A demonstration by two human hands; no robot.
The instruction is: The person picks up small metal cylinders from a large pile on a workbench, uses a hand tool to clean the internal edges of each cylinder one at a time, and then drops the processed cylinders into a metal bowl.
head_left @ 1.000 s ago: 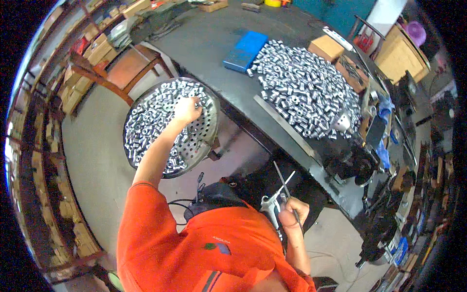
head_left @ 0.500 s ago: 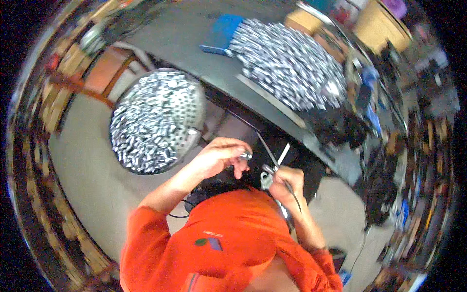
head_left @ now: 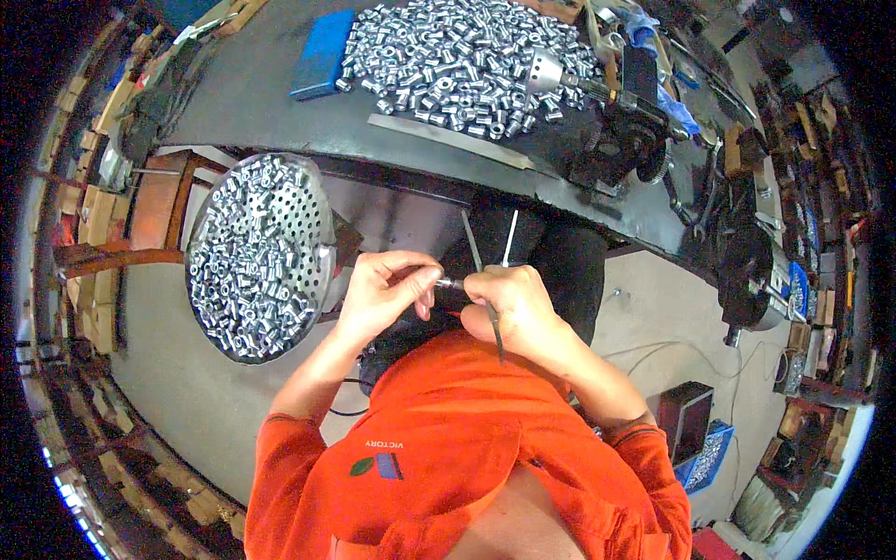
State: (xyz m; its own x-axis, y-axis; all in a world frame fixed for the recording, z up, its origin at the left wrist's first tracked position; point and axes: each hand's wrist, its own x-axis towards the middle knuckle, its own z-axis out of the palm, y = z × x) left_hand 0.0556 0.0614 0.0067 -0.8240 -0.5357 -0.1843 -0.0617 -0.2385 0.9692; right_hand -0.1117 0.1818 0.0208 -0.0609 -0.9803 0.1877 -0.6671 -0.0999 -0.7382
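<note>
My left hand (head_left: 390,285) is closed in a pinch on a small silver metal fitting (head_left: 449,283), whose far end meets the fingers of my right hand (head_left: 515,301). My right hand is closed round a long, thin, dark metal tool (head_left: 472,245) that looks like a file; one end points away from me and the other sticks out below my palm. A thin white strip (head_left: 511,235) also rises from my right hand. My right fingers partly hide the fitting. Both hands are close together just above my lap.
A round perforated metal tray (head_left: 322,233) of similar fittings stands at my left beside a wooden chair (head_left: 161,215). Across the dark workbench (head_left: 243,112) lie a heap of fittings (head_left: 457,65), a blue box (head_left: 322,56), a flat metal bar (head_left: 448,140) and a black machine with a chuck (head_left: 635,121).
My hands have come together, and the fitting in my left hand now meets my right fingers. My right hand has turned and moved left with the tool. The view has shifted.
</note>
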